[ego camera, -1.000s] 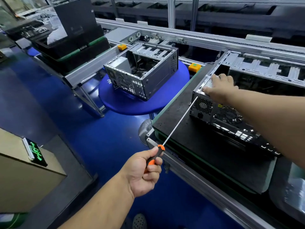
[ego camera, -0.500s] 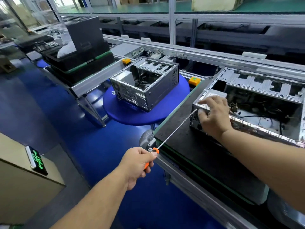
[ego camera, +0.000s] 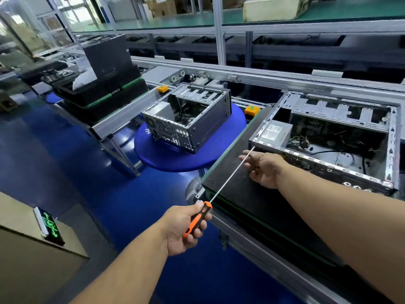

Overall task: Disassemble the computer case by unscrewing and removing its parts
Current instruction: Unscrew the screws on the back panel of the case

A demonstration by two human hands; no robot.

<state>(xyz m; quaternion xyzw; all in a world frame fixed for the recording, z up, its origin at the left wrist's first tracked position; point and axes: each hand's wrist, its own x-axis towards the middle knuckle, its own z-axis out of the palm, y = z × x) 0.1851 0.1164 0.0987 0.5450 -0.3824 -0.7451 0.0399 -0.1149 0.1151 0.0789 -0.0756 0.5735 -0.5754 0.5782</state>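
Two hands are at work beside the open computer case (ego camera: 324, 141), which lies on its side on a black pad (ego camera: 252, 194) on the counter, its uncovered side facing up. Inside the case, a grey power supply (ego camera: 275, 133) with a white label sits in the corner nearest the hands, and loose dark cables lie across the bottom beyond it.

One long screwdriver (ego camera: 221, 189) runs up to that near corner of the case. Its tip sits at the corner edge; whether it is seated in a screw cannot be told. The left hand (ego camera: 186, 229) grips the orange-and-black handle, fingers curled round it, out past the edge of the pad away from the case. The right hand (ego camera: 265, 170) hovers over the pad just beside the case's near wall, fingers loosely extended and holding nothing. Its fingertips are close to the screwdriver's shaft, but contact cannot be made out.

Farther from the case, beyond the pad, a second open case (ego camera: 188, 126) stands on a round blue turntable (ego camera: 175, 161). An orange button (ego camera: 252, 110) sits on the rail between that turntable and the near case.
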